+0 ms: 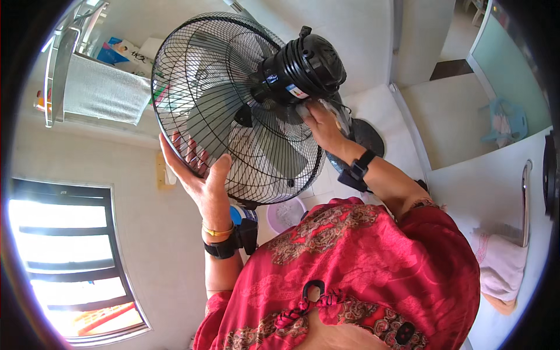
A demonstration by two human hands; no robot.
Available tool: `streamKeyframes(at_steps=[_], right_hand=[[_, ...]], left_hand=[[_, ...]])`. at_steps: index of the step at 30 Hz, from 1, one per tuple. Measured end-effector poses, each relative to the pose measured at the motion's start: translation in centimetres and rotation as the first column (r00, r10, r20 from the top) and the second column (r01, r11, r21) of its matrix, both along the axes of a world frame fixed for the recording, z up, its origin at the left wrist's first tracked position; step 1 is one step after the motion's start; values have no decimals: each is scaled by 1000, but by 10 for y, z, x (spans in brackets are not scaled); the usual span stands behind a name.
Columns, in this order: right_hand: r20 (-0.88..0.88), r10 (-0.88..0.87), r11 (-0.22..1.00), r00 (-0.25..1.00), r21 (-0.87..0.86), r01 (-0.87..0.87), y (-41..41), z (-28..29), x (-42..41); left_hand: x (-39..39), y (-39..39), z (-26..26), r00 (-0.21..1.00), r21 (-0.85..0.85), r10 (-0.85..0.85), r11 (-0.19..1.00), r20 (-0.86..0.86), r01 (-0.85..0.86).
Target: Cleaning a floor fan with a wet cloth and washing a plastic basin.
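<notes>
A black floor fan stands before me, its round wire grille (262,175) tilted and its grey blades (210,113) visible through the wires. My left hand (203,186) grips the grille's lower left rim, thumb on one side and fingers seen through the wires. Around the black motor housing (321,61) the power cord (297,65) is wound in several loops. Just below that housing, my right hand (323,124) holds a whitish cloth (302,110), partly hidden by the fingers. Part of the dark round base (371,136) shows beyond my right wrist.
A pink basin (271,218) with whitish contents and a blue-topped container (237,214) sit below the fan. On the left are a rack with a grey towel (103,87) and a louvred window (65,264). A metal handle (526,205), a pale towel (503,267) and a light-blue stool (518,120) are at right.
</notes>
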State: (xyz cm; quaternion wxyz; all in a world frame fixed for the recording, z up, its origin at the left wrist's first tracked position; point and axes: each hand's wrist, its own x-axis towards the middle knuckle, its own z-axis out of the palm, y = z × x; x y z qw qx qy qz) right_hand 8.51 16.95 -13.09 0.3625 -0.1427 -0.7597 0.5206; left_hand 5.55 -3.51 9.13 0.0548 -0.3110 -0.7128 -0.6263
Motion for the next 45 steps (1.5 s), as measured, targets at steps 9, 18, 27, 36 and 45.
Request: streamKeyframes(at_steps=[9, 18, 27, 36, 45], right_hand=[[-44, -59, 987, 997, -151, 52, 7, 10, 2], [-215, 63, 998, 975, 25, -59, -51, 56, 43], [-204, -75, 947, 976, 291, 134, -20, -9, 28], [-241, -24, 997, 970, -83, 4, -23, 42, 30], [-366, 163, 972, 916, 217, -86, -43, 56, 34]], left_hand=[[9, 20, 26, 998, -61, -60, 996, 9, 60], [1, 9, 11, 999, 6, -41, 999, -16, 41], [-12, 1, 3, 992, -62, -54, 997, -112, 47], [-17, -3, -1, 997, 6, -78, 997, -29, 78], [-16, 0, -1, 998, 40, -70, 997, 4, 70]])
